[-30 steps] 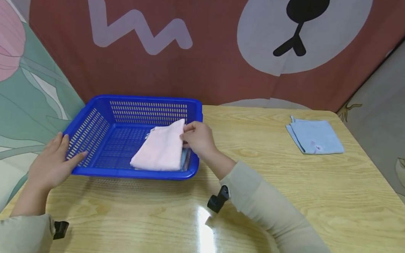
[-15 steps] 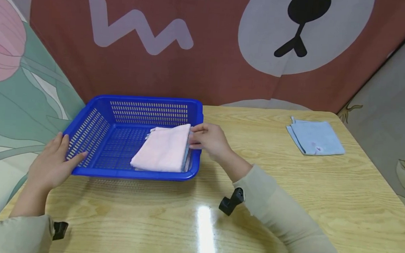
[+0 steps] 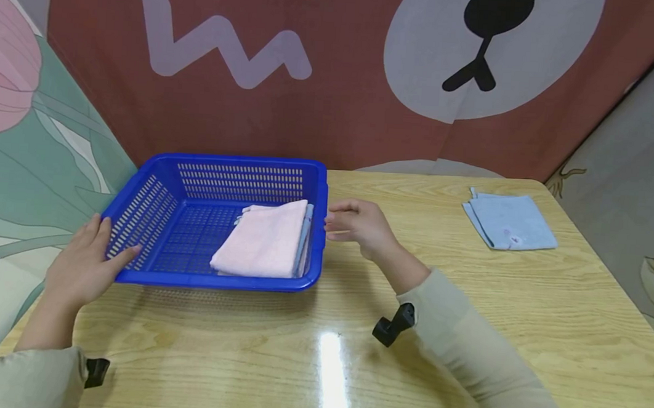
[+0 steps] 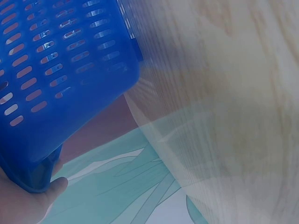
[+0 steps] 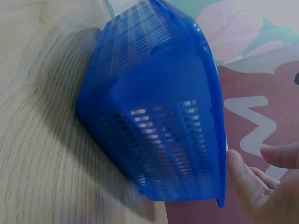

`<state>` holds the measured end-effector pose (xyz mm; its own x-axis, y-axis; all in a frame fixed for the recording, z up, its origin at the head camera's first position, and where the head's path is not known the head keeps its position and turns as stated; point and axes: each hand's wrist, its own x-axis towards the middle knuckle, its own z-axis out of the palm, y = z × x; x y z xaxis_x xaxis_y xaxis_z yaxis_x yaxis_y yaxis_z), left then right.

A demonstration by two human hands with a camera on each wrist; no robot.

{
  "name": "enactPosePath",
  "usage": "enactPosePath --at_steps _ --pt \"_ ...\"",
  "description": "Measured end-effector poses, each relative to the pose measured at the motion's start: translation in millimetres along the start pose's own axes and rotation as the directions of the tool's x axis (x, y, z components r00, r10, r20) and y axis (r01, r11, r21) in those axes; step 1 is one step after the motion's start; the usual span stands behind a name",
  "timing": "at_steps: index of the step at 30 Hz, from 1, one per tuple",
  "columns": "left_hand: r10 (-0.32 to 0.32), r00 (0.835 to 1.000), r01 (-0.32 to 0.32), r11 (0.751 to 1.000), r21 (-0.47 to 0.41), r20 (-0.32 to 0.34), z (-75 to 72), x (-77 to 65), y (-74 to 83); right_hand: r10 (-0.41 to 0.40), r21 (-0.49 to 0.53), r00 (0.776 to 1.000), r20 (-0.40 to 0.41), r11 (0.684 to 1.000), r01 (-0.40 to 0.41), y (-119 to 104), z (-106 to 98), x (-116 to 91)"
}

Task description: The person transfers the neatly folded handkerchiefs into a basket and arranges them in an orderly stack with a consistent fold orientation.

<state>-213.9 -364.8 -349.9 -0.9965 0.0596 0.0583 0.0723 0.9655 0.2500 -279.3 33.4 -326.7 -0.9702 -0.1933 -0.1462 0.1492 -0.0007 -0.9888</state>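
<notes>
A blue plastic basket [image 3: 190,279] with slotted walls stands on the left of the table. My left hand [image 3: 82,265] grips its near-left corner, the thumb over the rim; in the left wrist view this hand [image 4: 23,203] holds the rim at the corner. Inside, at the right end, a folded pink towel [image 3: 264,241] lies on top of a light blue towel [image 3: 305,237], of which only an edge shows. Just outside the right rim hovers my right hand [image 3: 361,227], fingers relaxed and holding nothing. The right wrist view has this hand [image 5: 261,186] beside the rim too.
A folded light blue towel [image 3: 511,223] with a small purple mark lies at the far right of the wooden table [image 3: 230,359]. Behind the table hangs a brown printed curtain [image 3: 342,118], with patterned cloth at both sides.
The right hand has let go of the pink towel and moved right, out over the basket's rim. The pink towel now lies flatter and slightly farther right. The left hand stays put.
</notes>
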Motion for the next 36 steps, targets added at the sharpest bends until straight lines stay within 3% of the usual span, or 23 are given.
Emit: enactPosePath --at_steps 36 --pt "0.009 1.0 -0.009 1.0 0.001 -0.013 -1.0 -0.7 0.9 0.003 -0.017 0.998 -0.061 1.0 -0.004 14 -77 -13"
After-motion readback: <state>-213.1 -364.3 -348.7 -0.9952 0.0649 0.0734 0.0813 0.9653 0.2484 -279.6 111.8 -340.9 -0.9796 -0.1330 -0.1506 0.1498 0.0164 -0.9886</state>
